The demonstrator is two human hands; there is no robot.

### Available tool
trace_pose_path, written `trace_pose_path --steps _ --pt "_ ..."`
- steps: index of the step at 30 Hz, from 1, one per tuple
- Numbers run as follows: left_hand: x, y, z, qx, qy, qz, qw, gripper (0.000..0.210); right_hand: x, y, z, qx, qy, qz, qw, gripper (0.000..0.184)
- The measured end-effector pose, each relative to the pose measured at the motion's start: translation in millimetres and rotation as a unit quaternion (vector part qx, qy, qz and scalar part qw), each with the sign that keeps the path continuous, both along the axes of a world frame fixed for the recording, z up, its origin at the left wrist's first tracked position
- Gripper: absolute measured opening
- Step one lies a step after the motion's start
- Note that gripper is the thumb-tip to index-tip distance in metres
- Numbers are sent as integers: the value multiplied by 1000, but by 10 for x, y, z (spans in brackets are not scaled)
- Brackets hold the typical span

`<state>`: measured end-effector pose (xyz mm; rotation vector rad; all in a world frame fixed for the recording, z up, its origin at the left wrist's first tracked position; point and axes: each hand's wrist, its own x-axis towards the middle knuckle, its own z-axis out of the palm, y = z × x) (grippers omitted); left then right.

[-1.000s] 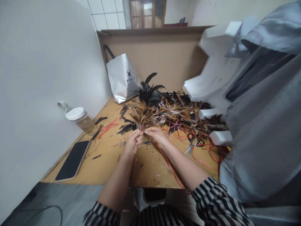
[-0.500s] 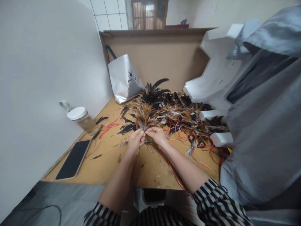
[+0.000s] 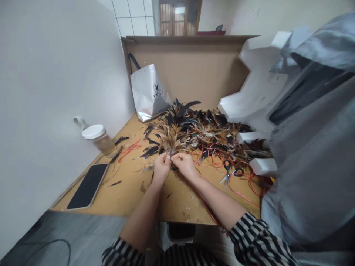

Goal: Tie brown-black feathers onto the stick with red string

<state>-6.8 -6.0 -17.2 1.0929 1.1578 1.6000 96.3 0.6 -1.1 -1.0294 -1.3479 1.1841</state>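
A bunch of brown and black feathers point(image 3: 172, 138) fans out upward, away from me. My left hand point(image 3: 162, 166) is closed on its bound base. Right beside it, my right hand point(image 3: 183, 162) is pinched at the same base, seemingly on a red string point(image 3: 206, 207) that trails under my right forearm to the table's front edge. The exact grip is hidden behind my fingertips. Behind and to the right lies a heap of similar feathers point(image 3: 216, 131). Black-handled scissors point(image 3: 229, 173) rest partly spread, among loops of red string, to the right of my hands.
A phone point(image 3: 88, 186) and a white-lidded jar point(image 3: 100, 140) are at the left. A silver bag point(image 3: 148, 94) leans at the back, before a cardboard panel point(image 3: 194, 70). White foam pieces point(image 3: 263, 167) and grey cloth point(image 3: 310, 155) border the right side of the table point(image 3: 177, 207).
The view has shifted slightly, so the surroundings sit a little further right. Both hands stay together at the feather base, and the bunch's tips lean slightly lower.
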Motion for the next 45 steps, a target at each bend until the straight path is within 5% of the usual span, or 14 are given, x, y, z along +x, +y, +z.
trace_pose_path --steps 7,13,21,30,40,45 --pt "-25 23 -86 46 101 43 993 32 -33 -23 27 -40 46 -17 998 17" --pt "6 -26 18 63 191 101 974 39 27 20 100 -89 112 -21 990 19" --pt "153 -216 313 80 476 153 862 43 109 63 123 -153 186 -15 970 27" --pt "318 -238 281 44 608 162 776 45 182 60 144 -179 158 -34 970 30" --pt "389 -292 299 36 521 176 835 76 205 109 99 -151 128 -55 979 34" --pt "346 -281 255 46 357 120 925 70 247 145 52 -152 146 -33 977 31"
